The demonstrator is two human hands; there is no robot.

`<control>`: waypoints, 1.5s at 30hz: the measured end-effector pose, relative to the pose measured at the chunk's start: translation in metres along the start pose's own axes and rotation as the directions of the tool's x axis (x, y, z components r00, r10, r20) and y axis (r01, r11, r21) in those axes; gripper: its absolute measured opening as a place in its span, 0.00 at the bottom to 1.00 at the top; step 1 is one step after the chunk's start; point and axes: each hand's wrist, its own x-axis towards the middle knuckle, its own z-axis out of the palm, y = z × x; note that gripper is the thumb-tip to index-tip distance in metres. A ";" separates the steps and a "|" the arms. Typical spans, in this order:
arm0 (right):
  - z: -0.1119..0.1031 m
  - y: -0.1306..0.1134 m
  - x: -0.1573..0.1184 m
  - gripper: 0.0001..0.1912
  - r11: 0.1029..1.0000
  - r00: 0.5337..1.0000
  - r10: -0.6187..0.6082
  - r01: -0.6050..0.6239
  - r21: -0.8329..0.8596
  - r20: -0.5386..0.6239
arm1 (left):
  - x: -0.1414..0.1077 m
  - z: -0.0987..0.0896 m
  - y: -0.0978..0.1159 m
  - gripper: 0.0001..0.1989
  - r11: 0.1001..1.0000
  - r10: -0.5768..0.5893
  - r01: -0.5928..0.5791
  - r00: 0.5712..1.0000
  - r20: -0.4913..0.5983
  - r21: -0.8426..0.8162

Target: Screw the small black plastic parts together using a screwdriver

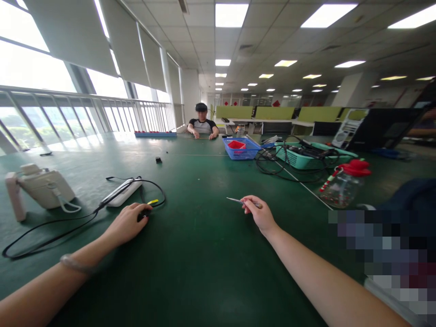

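Observation:
At left centre, my left hand (127, 222) rests low over the green table, its fingers curled round a small black object (143, 213), mostly hidden under them. A black cable (164, 193) with a yellow tag (153, 202) loops just beyond these fingertips. The cable crosses a white power bank-like block (124, 193) lying beside the hand. My right hand (258, 213) pinches a thin, pointed metal tool (234, 200) by its rear part, the tip aimed left above the tabletop. Whether it is a pair of tweezers is too small to tell.
A cream bag-like case (51, 188) stands at left. Farther off sit a small black block (158, 160), a blue basket (240, 152) and a teal basket (299, 159) with cables. A red-lidded bottle (344, 184) stands right. Another person (202, 125) sits across the table.

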 end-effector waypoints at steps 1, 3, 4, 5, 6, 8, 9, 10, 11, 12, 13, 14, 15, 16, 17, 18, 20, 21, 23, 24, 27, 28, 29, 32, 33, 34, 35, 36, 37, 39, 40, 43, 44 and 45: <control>0.000 0.001 0.000 0.17 1.000 1.000 -0.002 0.002 -0.001 -0.001 | 0.003 -0.003 -0.008 0.21 0.999 -0.031 0.031 0.999 0.010 0.016; 0.000 0.002 0.001 0.17 1.000 1.000 -0.006 0.006 -0.001 -0.002 | 0.008 -0.009 -0.016 0.22 0.997 -0.078 0.077 0.997 0.024 0.030; 0.000 0.002 0.001 0.17 1.000 1.000 -0.008 0.008 -0.002 -0.002 | 0.010 -0.012 -0.016 0.22 0.995 -0.092 0.091 0.995 0.026 0.029; 0.000 0.003 0.001 0.16 1.000 1.000 -0.010 0.010 -0.002 -0.003 | 0.012 -0.015 -0.015 0.23 0.994 -0.103 0.103 0.994 0.018 0.022; 0.000 0.003 0.001 0.16 1.000 1.000 -0.011 0.011 -0.003 -0.005 | 0.014 -0.017 -0.014 0.23 0.994 -0.113 0.113 0.994 0.003 0.012; 0.000 0.003 0.002 0.15 1.000 1.000 -0.011 0.011 -0.006 -0.009 | 0.016 -0.020 -0.010 0.23 0.991 -0.130 0.130 0.991 -0.037 -0.014; 0.000 0.003 0.002 0.15 1.000 1.000 -0.010 0.010 -0.006 -0.010 | 0.016 -0.021 -0.008 0.23 0.991 -0.135 0.134 0.989 -0.057 -0.025; 0.000 0.002 0.002 0.15 1.000 1.000 -0.008 0.008 -0.007 -0.009 | 0.017 -0.020 -0.007 0.23 0.990 -0.137 0.135 0.988 -0.073 -0.030; 0.000 0.002 0.001 0.15 1.000 1.000 -0.006 0.006 -0.007 -0.008 | 0.017 -0.019 -0.007 0.23 0.991 -0.134 0.132 0.988 -0.081 -0.031; 0.001 0.002 0.001 0.15 1.000 1.000 -0.003 0.003 -0.007 -0.006 | 0.017 -0.017 -0.007 0.23 0.992 -0.126 0.124 0.989 -0.083 -0.029; 0.001 0.001 0.001 0.15 1.000 1.000 0.000 0.000 -0.007 -0.005 | 0.017 -0.014 -0.008 0.23 0.993 -0.115 0.114 0.990 -0.078 -0.025; 0.001 0.001 0.001 0.15 1.000 1.000 0.002 -0.002 -0.007 -0.004 | 0.016 -0.011 -0.009 0.22 0.994 -0.106 0.105 0.992 -0.070 -0.021; 0.002 0.000 0.001 0.15 1.000 1.000 0.005 -0.005 -0.007 -0.003 | 0.016 -0.009 -0.010 0.22 0.995 -0.097 0.097 0.993 -0.059 -0.018; 0.002 -0.001 0.001 0.14 1.000 1.000 0.007 -0.007 -0.006 -0.001 | 0.016 -0.007 -0.010 0.22 0.996 -0.093 0.093 0.994 -0.051 -0.014; 0.002 -0.002 0.001 0.14 1.000 1.000 0.009 -0.009 -0.006 0.001 | 0.016 -0.005 -0.011 0.22 0.996 -0.094 0.094 0.994 -0.049 -0.011; 0.002 -0.002 0.000 0.14 1.000 1.000 0.012 -0.012 -0.006 0.002 | 0.015 -0.005 -0.011 0.22 0.995 -0.100 0.100 0.994 -0.053 -0.009; 0.003 -0.004 0.000 0.13 1.000 1.000 0.017 -0.017 -0.006 0.005 | 0.015 -0.007 -0.009 0.21 0.993 -0.119 0.118 0.991 -0.065 -0.016; 0.003 -0.005 0.000 0.13 1.000 1.000 0.019 -0.019 -0.006 0.006 | 0.015 -0.009 -0.008 0.21 0.991 -0.130 0.128 0.989 -0.072 -0.025; 0.003 -0.006 -0.001 0.12 1.000 1.000 0.023 -0.023 -0.006 0.010 | 0.013 -0.015 -0.005 0.21 0.988 -0.149 0.144 0.985 -0.088 -0.052; 0.003 -0.006 -0.001 0.12 1.000 1.000 0.025 -0.024 -0.006 0.011 | 0.012 -0.018 -0.004 0.21 0.987 -0.157 0.151 0.983 -0.094 -0.061; 0.003 -0.007 -0.001 0.11 1.000 1.000 0.028 -0.028 -0.007 0.011 | 0.007 -0.029 -0.004 0.21 0.982 -0.181 0.175 0.978 -0.100 -0.067; 0.003 -0.008 -0.001 0.11 1.000 1.000 0.029 -0.029 -0.006 0.010 | 0.005 -0.032 -0.006 0.22 0.982 -0.186 0.181 0.978 -0.091 -0.057; 0.003 -0.008 -0.001 0.11 1.000 1.000 0.030 -0.030 -0.005 0.009 | 0.003 -0.034 -0.009 0.21 0.982 -0.185 0.182 0.980 -0.079 -0.039; 0.003 -0.007 -0.001 0.12 0.999 0.999 0.033 -0.033 0.000 0.018 | -0.001 -0.039 -0.022 0.21 0.987 -0.143 0.146 0.988 -0.050 0.071; 0.003 -0.007 -0.001 0.12 1.000 0.999 0.031 -0.031 0.002 0.019 | -0.002 -0.039 -0.027 0.22 0.986 -0.117 0.121 0.992 -0.042 0.115; 0.003 -0.006 0.000 0.12 1.000 0.999 0.029 -0.030 0.005 0.020 | -0.002 -0.039 -0.032 0.23 0.984 -0.088 0.092 0.996 -0.031 0.150; 0.003 -0.005 0.000 0.12 1.000 0.999 0.027 -0.027 0.007 0.020 | -0.001 -0.038 -0.037 0.23 0.982 -0.060 0.061 0.998 -0.016 0.176; 0.003 -0.004 0.000 0.12 1.000 1.000 0.025 -0.025 0.008 0.018 | 0.000 -0.037 -0.041 0.24 0.980 -0.032 0.030 0.999 0.009 0.196; 0.002 -0.003 0.000 0.12 1.000 1.000 0.023 -0.023 0.009 0.016 | 0.001 -0.035 -0.043 0.24 0.978 -0.007 -0.001 0.999 0.038 0.210; 0.002 -0.002 0.001 0.12 1.000 1.000 0.022 -0.022 0.007 0.016 | 0.002 -0.033 -0.045 0.25 0.972 0.031 -0.052 0.995 0.094 0.230; 0.002 -0.001 0.001 0.12 1.000 1.000 0.021 -0.021 0.006 0.017 | 0.003 -0.031 -0.044 0.25 0.969 0.044 -0.070 0.993 0.113 0.238; 0.002 0.000 0.002 0.12 1.000 1.000 0.019 -0.019 -0.002 0.023 | 0.003 -0.029 -0.038 0.25 0.958 0.076 -0.114 0.986 0.148 0.263; 0.002 0.000 0.002 0.11 1.000 0.999 0.019 -0.019 -0.005 0.027 | 0.003 -0.029 -0.036 0.25 0.954 0.080 -0.121 0.985 0.154 0.274; 0.002 0.001 0.002 0.11 1.000 0.999 0.019 -0.019 -0.007 0.029 | 0.003 -0.029 -0.034 0.25 0.950 0.079 -0.123 0.984 0.159 0.288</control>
